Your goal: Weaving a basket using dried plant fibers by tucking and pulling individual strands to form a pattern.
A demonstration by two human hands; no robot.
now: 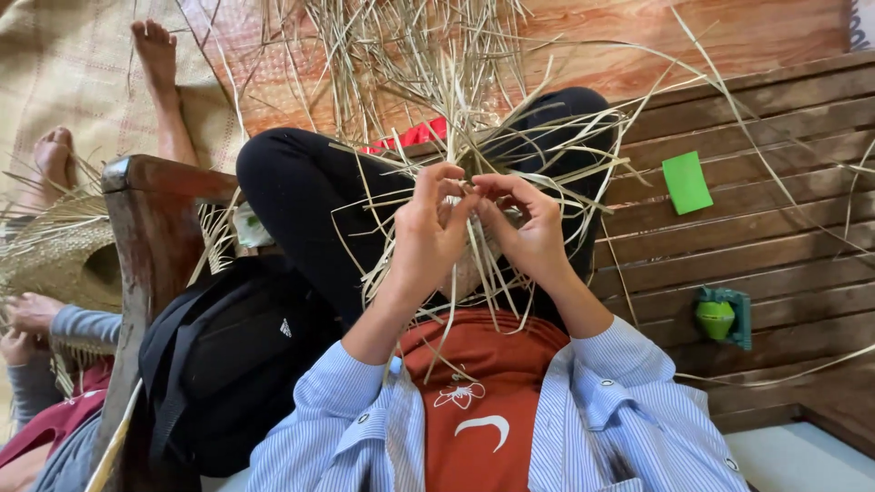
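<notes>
A loose bundle of dry straw strips (437,100) fans out over my lap, above my crossed legs in black trousers (310,191). Both hands meet at its woven middle. My left hand (428,232) pinches some strips between thumb and fingers. My right hand (524,223) grips strips just beside it, the fingertips of both hands touching. The small woven piece itself is mostly hidden behind my fingers.
I sit on a dark wooden slat bench (775,237). On it lie a green card (686,182) and a green small object (720,317). A black bag (228,364) rests at my left by the armrest (150,237). Another person's hands (27,319) work a woven straw hat (64,260).
</notes>
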